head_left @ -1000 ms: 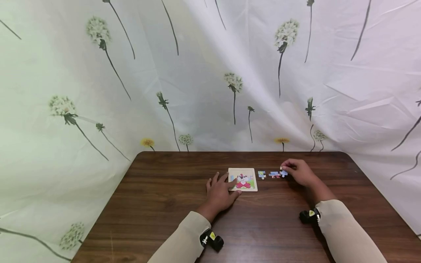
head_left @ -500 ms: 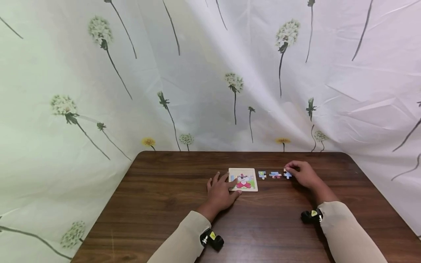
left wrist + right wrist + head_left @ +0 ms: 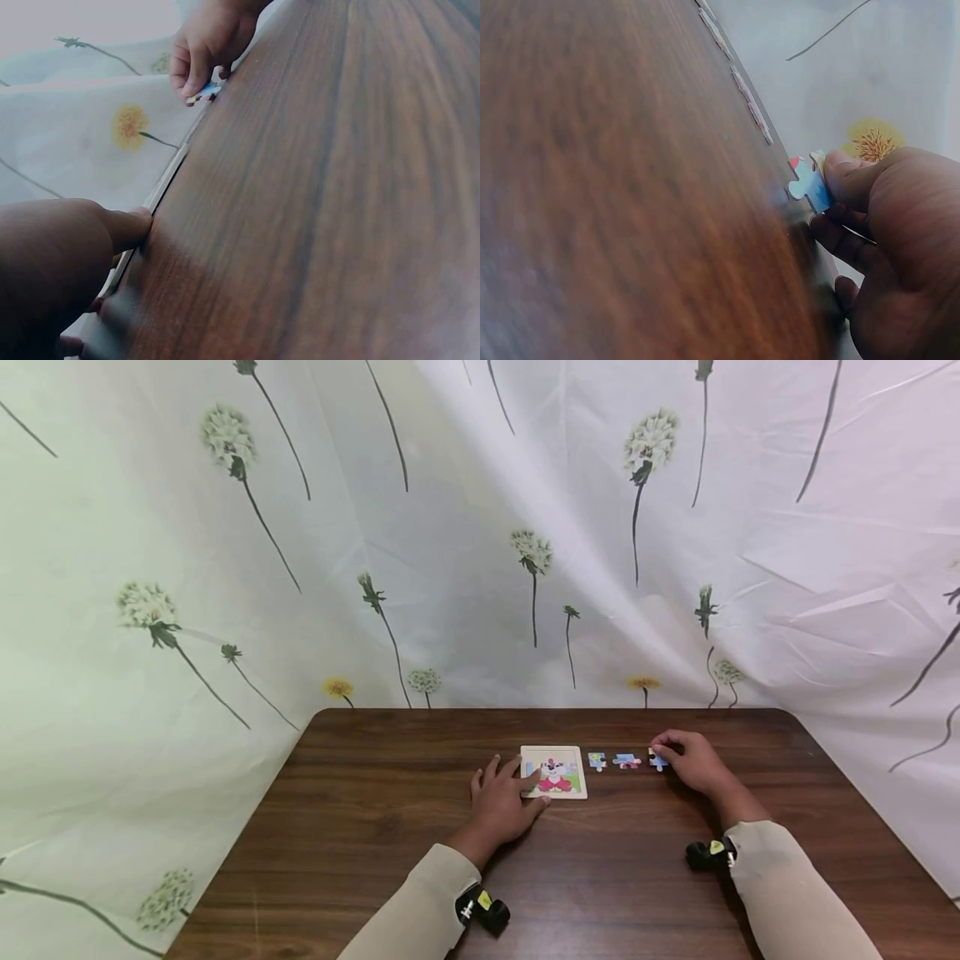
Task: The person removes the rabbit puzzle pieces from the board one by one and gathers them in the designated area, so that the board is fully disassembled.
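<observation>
A small jigsaw tray (image 3: 557, 753) with a light border lies flat on the table; its lower part shows a cartoon animal in red. My left hand (image 3: 501, 803) rests on its left side with fingers spread, the thumb near its front edge. To the right of the tray, my right hand (image 3: 692, 763) pinches a blue jigsaw piece (image 3: 810, 186) between thumb and fingertips. The right wrist view shows this piece tilted up off the tabletop. Between tray and right hand lie a blue-green jigsaw piece (image 3: 597, 762) and a blue-and-red jigsaw piece (image 3: 626, 762).
The dark wooden table (image 3: 600, 877) ends at the back against a hanging white cloth (image 3: 450, 568) printed with dandelions. Each wrist carries a black camera, one on the left wrist (image 3: 491, 914) and one on the right (image 3: 701, 856).
My right hand has shifted slightly right with its blue piece, away from the blue-and-red piece, and then nearly stopped. The left hand and tray have stayed put.
</observation>
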Tool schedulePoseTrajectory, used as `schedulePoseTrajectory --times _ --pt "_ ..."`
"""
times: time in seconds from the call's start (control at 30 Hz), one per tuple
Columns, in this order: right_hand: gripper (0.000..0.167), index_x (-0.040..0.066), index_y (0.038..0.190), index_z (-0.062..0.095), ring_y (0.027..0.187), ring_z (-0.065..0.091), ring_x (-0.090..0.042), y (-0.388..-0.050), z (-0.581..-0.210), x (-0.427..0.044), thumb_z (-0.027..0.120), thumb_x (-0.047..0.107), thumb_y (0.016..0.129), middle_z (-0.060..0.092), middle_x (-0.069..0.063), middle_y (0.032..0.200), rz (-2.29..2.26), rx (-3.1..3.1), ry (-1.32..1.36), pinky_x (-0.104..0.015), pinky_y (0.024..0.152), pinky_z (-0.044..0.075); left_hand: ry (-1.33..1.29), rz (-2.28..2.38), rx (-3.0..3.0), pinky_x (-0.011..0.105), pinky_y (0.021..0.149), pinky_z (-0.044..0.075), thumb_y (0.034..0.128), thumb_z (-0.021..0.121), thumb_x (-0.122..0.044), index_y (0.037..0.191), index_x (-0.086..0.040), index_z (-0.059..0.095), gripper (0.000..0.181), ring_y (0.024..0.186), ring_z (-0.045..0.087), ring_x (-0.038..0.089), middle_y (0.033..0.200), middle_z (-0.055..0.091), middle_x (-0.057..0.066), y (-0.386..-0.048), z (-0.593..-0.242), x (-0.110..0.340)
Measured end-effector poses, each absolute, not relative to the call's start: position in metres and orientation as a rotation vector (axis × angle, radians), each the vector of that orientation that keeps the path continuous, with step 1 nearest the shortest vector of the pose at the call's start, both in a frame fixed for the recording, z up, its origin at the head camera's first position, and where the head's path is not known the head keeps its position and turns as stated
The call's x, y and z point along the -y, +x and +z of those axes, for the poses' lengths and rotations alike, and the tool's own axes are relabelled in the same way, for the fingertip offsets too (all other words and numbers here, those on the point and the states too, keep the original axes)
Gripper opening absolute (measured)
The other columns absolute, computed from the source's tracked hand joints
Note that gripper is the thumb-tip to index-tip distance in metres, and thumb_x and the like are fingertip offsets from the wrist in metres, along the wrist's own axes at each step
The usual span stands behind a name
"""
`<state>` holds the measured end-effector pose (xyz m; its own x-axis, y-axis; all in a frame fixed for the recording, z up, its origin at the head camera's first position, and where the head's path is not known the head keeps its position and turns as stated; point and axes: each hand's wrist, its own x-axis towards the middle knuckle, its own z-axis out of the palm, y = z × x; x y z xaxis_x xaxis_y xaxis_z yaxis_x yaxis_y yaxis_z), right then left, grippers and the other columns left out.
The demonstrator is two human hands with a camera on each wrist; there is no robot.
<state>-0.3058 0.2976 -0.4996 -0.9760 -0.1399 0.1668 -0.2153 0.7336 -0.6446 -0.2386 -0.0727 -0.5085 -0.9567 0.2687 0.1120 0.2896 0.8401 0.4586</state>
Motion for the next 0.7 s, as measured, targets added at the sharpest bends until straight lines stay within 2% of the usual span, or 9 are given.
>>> schedulePoseTrajectory --times 0.1,0.23,0.3,0.4,0.53,0.7 --pt "0.019 0.001 0.114 0.077 0.108 0.068 -0.033 -0.3055 -0.4996 -0.2981 0.062 0.012 0.112 0.077 -0.019 0.114 1.070 2.825 0.293 -0.052 0.098 0.052 -0.454 -0.764 2.970 0.077 0.127 0.022 0.1048 0.071 -0.052 0.153 -0.030 0.067 0.053 0.165 0.029 0.049 0.172 0.046 0.011 -0.2380 -0.5076 0.0726" --pt "0.023 -0.001 0.120 0.077 0.122 0.067 -0.045 -0.3048 -0.4989 -0.2981 0.060 0.012 0.113 0.075 -0.025 0.125 1.084 2.815 0.298 -0.062 0.107 0.050 -0.456 -0.774 2.960 0.077 0.127 0.022 0.1048 0.071 -0.051 0.152 -0.030 0.067 0.052 0.165 0.030 0.049 0.172 0.047 0.011 -0.2382 -0.5082 0.0731" --pt "0.023 -0.002 0.120 0.077 0.125 0.065 -0.046 -0.3039 -0.4995 -0.2982 0.061 0.012 0.113 0.073 -0.026 0.127 1.096 2.805 0.295 -0.063 0.107 0.050 -0.459 -0.776 2.955 0.078 0.127 0.022 0.1046 0.071 -0.051 0.152 -0.029 0.068 0.052 0.164 0.030 0.050 0.172 0.047 0.011 -0.2384 -0.5089 0.0729" --pt "0.019 -0.001 0.117 0.078 0.114 0.067 -0.040 -0.3030 -0.5000 -0.2984 0.066 0.013 0.110 0.073 -0.024 0.121 1.107 2.797 0.297 -0.052 0.098 0.053 -0.458 -0.777 2.953 0.078 0.127 0.022 0.1044 0.072 -0.051 0.152 -0.029 0.067 0.053 0.164 0.030 0.050 0.171 0.047 0.011 -0.2383 -0.5093 0.0725" --pt "0.014 0.001 0.111 0.080 0.097 0.063 -0.024 -0.3041 -0.4995 -0.2978 0.076 0.012 0.104 0.073 -0.017 0.110 1.114 2.797 0.311 -0.037 0.085 0.050 -0.457 -0.783 2.953 0.078 0.127 0.022 0.1049 0.071 -0.052 0.152 -0.029 0.067 0.053 0.164 0.030 0.050 0.172 0.047 0.011 -0.2381 -0.5091 0.0728" --pt "0.015 0.002 0.110 0.080 0.097 0.063 -0.021 -0.3055 -0.5009 -0.2980 0.078 0.015 0.103 0.073 -0.015 0.109 1.110 2.802 0.320 -0.038 0.087 0.050 -0.460 -0.789 2.948 0.078 0.127 0.022 0.1051 0.070 -0.051 0.152 -0.029 0.067 0.052 0.164 0.030 0.050 0.172 0.047 0.011 -0.2381 -0.5097 0.0732"
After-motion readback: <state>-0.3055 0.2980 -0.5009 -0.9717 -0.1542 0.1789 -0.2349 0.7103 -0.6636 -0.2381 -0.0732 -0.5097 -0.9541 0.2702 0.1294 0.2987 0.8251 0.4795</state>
